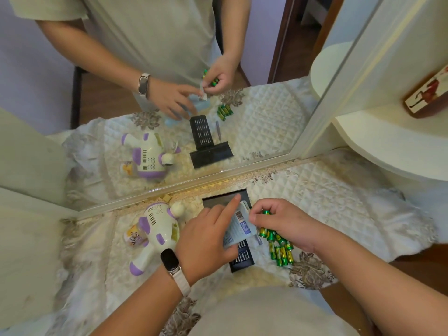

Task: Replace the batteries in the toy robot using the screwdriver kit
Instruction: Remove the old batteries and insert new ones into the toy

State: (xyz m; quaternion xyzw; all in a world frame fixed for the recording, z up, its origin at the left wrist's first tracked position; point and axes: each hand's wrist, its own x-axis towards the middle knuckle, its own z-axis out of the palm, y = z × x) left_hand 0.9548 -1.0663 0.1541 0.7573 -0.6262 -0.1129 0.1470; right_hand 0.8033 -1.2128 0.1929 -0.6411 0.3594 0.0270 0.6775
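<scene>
A white and purple toy robot [155,229] lies on its front on the quilted cloth, left of centre. The black screwdriver kit tray [242,257] lies beside it, partly under a light blue printed sleeve [238,226]. My left hand [208,241] holds that sleeve, with the index finger stretched toward the mirror. My right hand [283,221] is closed around green batteries [266,213] and pinches the sleeve's edge. Several more green batteries [282,253] lie loose under my right wrist.
A mirror [169,117] stands along the back of the table and reflects the whole scene. The kit's black lid [218,198] lies against its frame. White rounded shelves [388,132] jut out at the right. The cloth's edge [400,248] drops off at the right.
</scene>
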